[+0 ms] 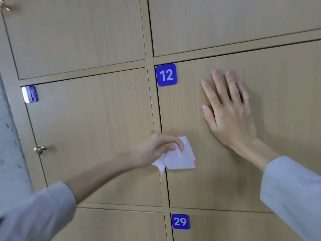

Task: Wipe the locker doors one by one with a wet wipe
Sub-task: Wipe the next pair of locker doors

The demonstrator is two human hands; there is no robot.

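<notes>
A wall of light wood locker doors fills the view. My left hand (157,148) pinches a crumpled white wet wipe (178,156) at the left edge of locker door 12 (278,153), over the seam with the neighbouring door (90,127). My right hand (227,108) lies flat on door 12 with fingers straight and spread, to the right of its blue number tag (166,74).
The left door carries a round brass knob (39,149) and a glare-washed blue tag (29,94). Below is door 29 with its blue tag (180,221). A grey concrete wall (8,136) borders the lockers on the left. Another knob (6,5) shows at top left.
</notes>
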